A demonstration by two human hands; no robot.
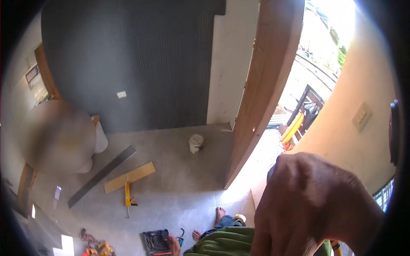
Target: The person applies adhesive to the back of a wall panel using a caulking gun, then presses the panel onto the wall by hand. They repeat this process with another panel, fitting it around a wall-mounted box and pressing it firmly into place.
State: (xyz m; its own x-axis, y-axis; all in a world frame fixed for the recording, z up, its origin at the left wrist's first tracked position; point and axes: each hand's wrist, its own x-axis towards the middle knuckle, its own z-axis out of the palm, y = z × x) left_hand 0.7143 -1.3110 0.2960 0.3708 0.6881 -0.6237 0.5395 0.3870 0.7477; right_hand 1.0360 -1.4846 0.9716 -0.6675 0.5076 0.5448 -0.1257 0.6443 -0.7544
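Note:
Large in the right foreground, my right hand (307, 200) is seen from the back, its fingers bent downward and closed. Whatever they hold, if anything, is hidden behind the hand. My left hand (175, 246) shows only in part at the lower edge, beside an open black tool case (156, 242); its grip is not visible. A small blue tool (180, 241) with a black curved part lies right by that hand. Below me are my green shirt (226, 241) and bare feet (220, 212) on the grey tiles.
A yellow caulking gun (127, 197) touches a tan board (143, 171) on the floor, near a dark ribbed strip (102, 176). Farther off stands a white bucket (196, 141). An open doorway with a wooden frame (269, 77) is at right. A blurred patch hides the left side.

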